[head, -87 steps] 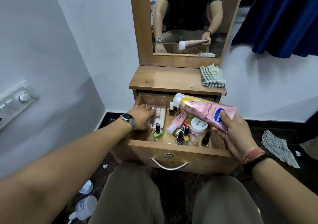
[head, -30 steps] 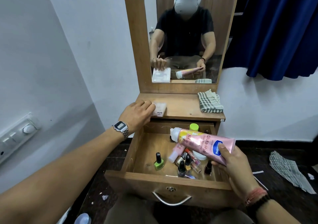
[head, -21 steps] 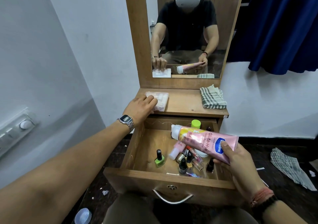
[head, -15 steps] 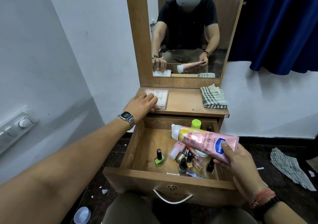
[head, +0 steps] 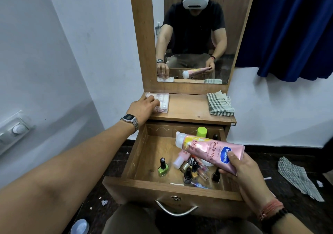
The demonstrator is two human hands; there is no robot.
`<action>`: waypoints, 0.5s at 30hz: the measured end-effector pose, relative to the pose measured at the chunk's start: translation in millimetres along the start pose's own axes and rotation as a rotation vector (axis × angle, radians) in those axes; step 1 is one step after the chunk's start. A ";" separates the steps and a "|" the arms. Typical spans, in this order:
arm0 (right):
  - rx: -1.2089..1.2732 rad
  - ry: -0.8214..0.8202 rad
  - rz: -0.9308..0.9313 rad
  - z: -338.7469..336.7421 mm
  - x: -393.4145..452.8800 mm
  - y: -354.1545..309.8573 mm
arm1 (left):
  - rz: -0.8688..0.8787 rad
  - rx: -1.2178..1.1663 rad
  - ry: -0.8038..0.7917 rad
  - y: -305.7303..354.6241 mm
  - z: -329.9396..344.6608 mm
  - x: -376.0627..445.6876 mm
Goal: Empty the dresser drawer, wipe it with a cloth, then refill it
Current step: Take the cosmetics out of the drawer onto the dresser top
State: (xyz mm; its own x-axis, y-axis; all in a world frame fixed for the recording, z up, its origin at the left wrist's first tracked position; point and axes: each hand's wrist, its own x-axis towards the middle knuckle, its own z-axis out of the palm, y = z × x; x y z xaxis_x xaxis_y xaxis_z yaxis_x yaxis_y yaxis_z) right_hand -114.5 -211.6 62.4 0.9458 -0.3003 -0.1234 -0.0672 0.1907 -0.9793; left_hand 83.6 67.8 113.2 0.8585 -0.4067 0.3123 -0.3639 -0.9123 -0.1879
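A person sits facing a small wooden dresser with a tall mirror (head: 194,35), seen from a camera on their head. The dresser drawer (head: 173,190) is pulled fully open toward the person's knees.

The left hand (head: 144,107), with a metal wristwatch (head: 130,119) on its wrist, lies palm down at the back left corner of the dresser top (head: 187,107). Its fingers rest flat and slightly spread on a clear plastic box (head: 163,101) of pale pink and white items, which lies flat on the dresser top; whether they grip it cannot be told. A folded grey-and-white checked cloth (head: 219,104) lies at the back right corner of the dresser top, well apart from the box.

The right hand (head: 243,172) is closed around the crimped end of a pink Vaseline lotion tube (head: 207,147), held tilted above the right half of the drawer, with its white cap pointing left.

In the drawer, a green nail polish bottle (head: 163,168) stands upright near the front, left of centre. To its right, under the tube, lies a huddle of small nail polish bottles (head: 193,170), some upright and some toppled. A lime-green cap (head: 201,131) shows at the drawer's back right. The left half of the drawer floor is bare wood.

Another checked cloth (head: 297,176) lies crumpled on the dark floor to the right.
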 end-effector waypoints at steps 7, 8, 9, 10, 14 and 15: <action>0.005 -0.017 0.017 1.5 -1.3 -2.1 | -0.011 0.026 -0.027 1.2 -3.7 3.2; 0.003 -0.017 0.016 1.6 -1.7 -2.5 | -0.002 0.031 -0.024 2.0 -4.0 3.1; 0.004 -0.017 0.017 2.1 -2.0 -3.0 | 0.010 0.036 -0.013 3.0 -4.6 2.5; 0.004 -0.015 0.018 2.4 -2.3 -3.4 | 0.028 0.033 0.007 5.0 -5.3 0.9; 0.016 -0.010 0.029 2.7 -2.4 -5.4 | 0.222 -0.055 0.153 21.6 -12.2 -12.6; 0.025 -0.009 0.034 3.3 -2.7 -6.4 | 0.286 -0.116 0.164 28.1 -15.2 -18.0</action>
State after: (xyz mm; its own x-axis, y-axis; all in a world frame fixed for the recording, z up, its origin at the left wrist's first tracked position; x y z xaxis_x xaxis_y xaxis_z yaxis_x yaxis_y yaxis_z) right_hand -115.6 -208.9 69.5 0.9459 -0.2850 -0.1548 -0.0914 0.2235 -0.9704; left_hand 52.5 48.8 116.5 0.6496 -0.6404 0.4098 -0.6281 -0.7557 -0.1852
